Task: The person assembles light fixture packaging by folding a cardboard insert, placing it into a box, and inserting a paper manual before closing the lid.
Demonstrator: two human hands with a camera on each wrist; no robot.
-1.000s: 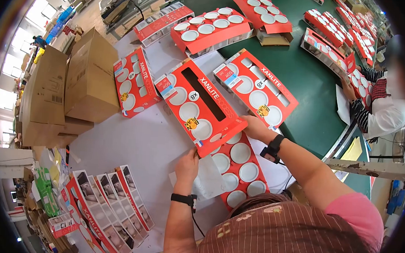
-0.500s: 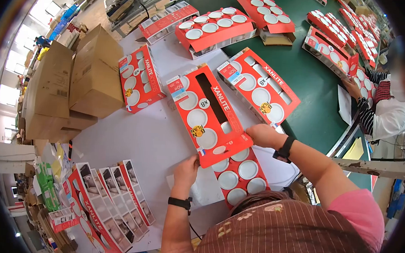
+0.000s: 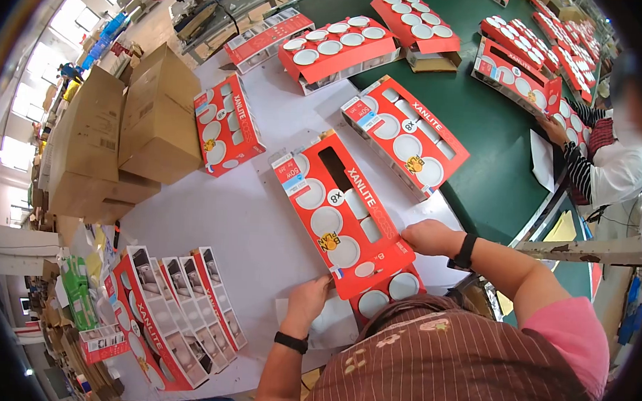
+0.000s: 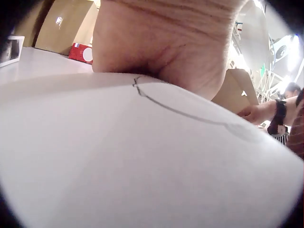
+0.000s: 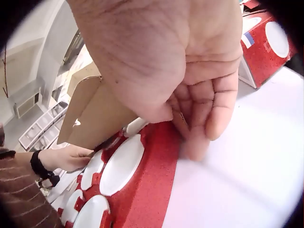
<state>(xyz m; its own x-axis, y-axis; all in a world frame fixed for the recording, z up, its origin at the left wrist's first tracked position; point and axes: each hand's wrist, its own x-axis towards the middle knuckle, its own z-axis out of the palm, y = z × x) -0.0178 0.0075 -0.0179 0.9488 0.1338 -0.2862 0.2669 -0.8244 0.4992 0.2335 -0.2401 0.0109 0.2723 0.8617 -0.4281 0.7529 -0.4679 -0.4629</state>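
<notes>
A red XANLITE box (image 3: 342, 209) lies tilted over a red tray of white discs (image 3: 372, 303), whose near end shows below the box's near edge. White shapes fill the near part of the box's window; the far part is dark. My left hand (image 3: 308, 299) pinches the box's near left corner; in the left wrist view its fingers are hidden behind the palm. At the near right corner my right hand (image 3: 435, 238) grips the box. In the right wrist view its thumb lies by a brown cardboard flap (image 5: 97, 114), above the white discs (image 5: 122, 164), with its fingers curled.
Another XANLITE box (image 3: 406, 136) lies to the right, one more (image 3: 228, 125) at the left. Brown cartons (image 3: 158, 112) stand at the far left, upright printed boxes (image 3: 158, 323) at the near left. Disc-filled trays (image 3: 343, 45) line the back. A person (image 3: 617, 158) works at the right.
Both hands and the box have moved nearer to my body, covering more of the disc tray. White shapes now show in the window, which was dark before.
</notes>
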